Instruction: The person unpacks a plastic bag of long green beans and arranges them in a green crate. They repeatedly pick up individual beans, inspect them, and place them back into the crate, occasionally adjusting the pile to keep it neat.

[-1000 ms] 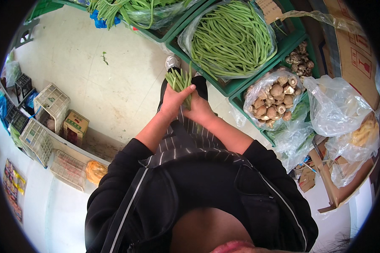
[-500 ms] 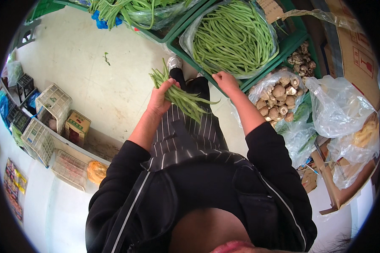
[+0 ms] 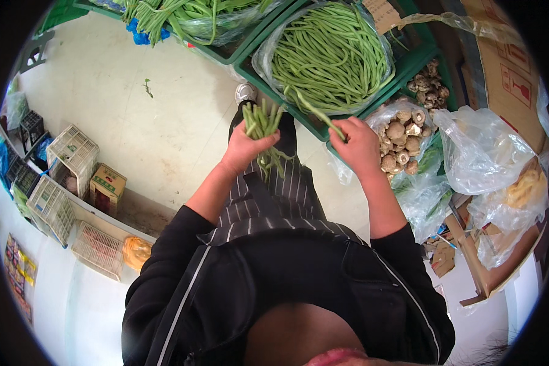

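My left hand [image 3: 248, 145] is closed around a bunch of long green beans [image 3: 263, 120], held upright in front of my striped apron [image 3: 235, 210]. Pinched in the fingers of my right hand [image 3: 356, 146] is a single long green bean [image 3: 314, 110], slanting up and to the left past the crate's near edge. Just beyond that hand, a plastic-lined green crate [image 3: 314, 127] is heaped with green beans [image 3: 329, 58]. Part of the bunch is hidden by my left fingers.
Mushrooms in a plastic bag [image 3: 402, 137] lie right of my right hand, with darker dried-looking mushrooms [image 3: 429, 85] behind. Clear bags [image 3: 479, 152] and cardboard [image 3: 509, 85] crowd the right side. Leafy greens [image 3: 207, 18] fill another crate at the far side. Pale baskets [image 3: 73, 152] stand at left.
My right hand has drawn back from the crate's edge toward me and now shows a single bean. My left hand has turned the bunch more upright and moved slightly right.
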Demonstrator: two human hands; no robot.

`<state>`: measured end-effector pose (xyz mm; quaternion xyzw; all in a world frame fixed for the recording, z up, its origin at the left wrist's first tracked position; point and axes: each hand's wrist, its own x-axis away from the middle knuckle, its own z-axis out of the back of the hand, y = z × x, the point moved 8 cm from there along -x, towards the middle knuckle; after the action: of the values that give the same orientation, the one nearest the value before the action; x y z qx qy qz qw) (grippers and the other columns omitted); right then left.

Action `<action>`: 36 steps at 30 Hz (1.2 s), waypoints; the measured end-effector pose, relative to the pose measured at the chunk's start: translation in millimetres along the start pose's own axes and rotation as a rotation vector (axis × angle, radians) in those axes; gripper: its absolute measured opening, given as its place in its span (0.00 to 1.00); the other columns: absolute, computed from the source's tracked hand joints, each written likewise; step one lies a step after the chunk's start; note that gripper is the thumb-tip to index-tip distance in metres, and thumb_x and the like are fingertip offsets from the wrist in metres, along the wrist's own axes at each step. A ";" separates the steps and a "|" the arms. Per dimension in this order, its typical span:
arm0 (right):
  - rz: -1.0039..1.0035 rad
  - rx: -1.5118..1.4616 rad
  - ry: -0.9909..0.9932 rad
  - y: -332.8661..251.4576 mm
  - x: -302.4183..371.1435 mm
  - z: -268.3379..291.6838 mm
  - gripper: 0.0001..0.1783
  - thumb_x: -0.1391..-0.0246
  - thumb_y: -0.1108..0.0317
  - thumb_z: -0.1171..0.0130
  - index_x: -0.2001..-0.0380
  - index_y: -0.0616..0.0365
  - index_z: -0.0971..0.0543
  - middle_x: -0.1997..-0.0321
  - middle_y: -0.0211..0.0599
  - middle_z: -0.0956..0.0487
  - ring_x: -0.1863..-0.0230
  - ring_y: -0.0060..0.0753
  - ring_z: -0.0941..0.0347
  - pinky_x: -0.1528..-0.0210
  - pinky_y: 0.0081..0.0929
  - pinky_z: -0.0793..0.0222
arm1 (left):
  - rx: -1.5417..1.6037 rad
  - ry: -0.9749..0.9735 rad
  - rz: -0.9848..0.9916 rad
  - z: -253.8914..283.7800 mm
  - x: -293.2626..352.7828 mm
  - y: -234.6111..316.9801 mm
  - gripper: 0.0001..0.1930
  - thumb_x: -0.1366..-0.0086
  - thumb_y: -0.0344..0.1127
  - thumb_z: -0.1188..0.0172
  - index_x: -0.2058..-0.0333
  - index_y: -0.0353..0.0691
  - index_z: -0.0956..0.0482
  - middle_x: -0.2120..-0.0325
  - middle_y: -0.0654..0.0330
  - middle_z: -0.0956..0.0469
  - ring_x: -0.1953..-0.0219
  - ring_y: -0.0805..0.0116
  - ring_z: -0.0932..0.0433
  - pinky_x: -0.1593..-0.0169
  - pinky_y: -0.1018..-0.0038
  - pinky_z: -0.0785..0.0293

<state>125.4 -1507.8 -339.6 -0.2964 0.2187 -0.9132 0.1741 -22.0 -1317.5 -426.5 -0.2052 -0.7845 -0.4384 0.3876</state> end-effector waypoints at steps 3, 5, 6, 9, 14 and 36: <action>0.330 0.005 -0.103 -58.7 4.5 6.7 0.09 0.56 0.64 0.35 0.70 0.56 0.19 0.72 0.35 0.24 0.68 0.40 0.26 0.66 0.33 0.30 | -0.122 -0.112 -0.086 -28.5 6.9 16.9 0.25 0.50 0.28 0.28 0.53 0.35 0.26 0.62 0.63 0.21 0.62 0.77 0.23 0.56 0.77 0.25; 0.430 -0.089 -0.159 -85.0 3.9 -2.4 0.09 0.57 0.65 0.35 0.72 0.56 0.20 0.73 0.34 0.25 0.66 0.41 0.27 0.66 0.34 0.30 | -0.072 -0.232 -0.168 -46.7 14.3 27.1 0.24 0.50 0.28 0.29 0.53 0.35 0.26 0.62 0.64 0.22 0.61 0.78 0.24 0.54 0.76 0.25; 0.435 -0.108 -0.159 -88.9 3.9 -3.2 0.09 0.56 0.65 0.35 0.73 0.58 0.21 0.74 0.34 0.26 0.69 0.39 0.26 0.66 0.30 0.30 | -0.144 -0.235 -0.119 -47.4 15.9 24.9 0.23 0.50 0.28 0.29 0.55 0.36 0.26 0.62 0.64 0.22 0.61 0.79 0.25 0.54 0.77 0.26; 0.189 -0.325 -0.226 -68.2 -1.1 -26.9 0.08 0.52 0.66 0.35 0.74 0.60 0.22 0.75 0.34 0.27 0.71 0.32 0.26 0.68 0.25 0.31 | -0.088 -0.151 -0.104 -37.9 13.8 28.5 0.21 0.50 0.29 0.30 0.56 0.35 0.25 0.63 0.64 0.22 0.62 0.79 0.25 0.55 0.77 0.26; -0.248 -0.889 -0.235 26.7 -25.2 -89.1 0.12 0.49 0.65 0.35 0.62 0.58 0.20 0.71 0.35 0.23 0.69 0.29 0.25 0.66 0.23 0.29 | -0.116 -0.073 -0.059 -20.1 8.3 17.9 0.19 0.47 0.30 0.31 0.58 0.34 0.26 0.66 0.63 0.21 0.64 0.76 0.23 0.58 0.76 0.25; -0.104 -0.573 0.077 17.7 -47.4 -39.1 0.15 0.45 0.66 0.35 0.58 0.60 0.24 0.66 0.32 0.21 0.66 0.23 0.25 0.61 0.20 0.28 | 0.534 0.126 0.112 10.9 -12.4 -31.8 0.16 0.40 0.31 0.35 0.56 0.35 0.27 0.64 0.57 0.22 0.61 0.65 0.22 0.60 0.64 0.22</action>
<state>140.8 -1490.0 -399.0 -0.3095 0.4586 -0.8325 0.0278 -40.0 -1324.9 -456.5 -0.1110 -0.8340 -0.2061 0.4996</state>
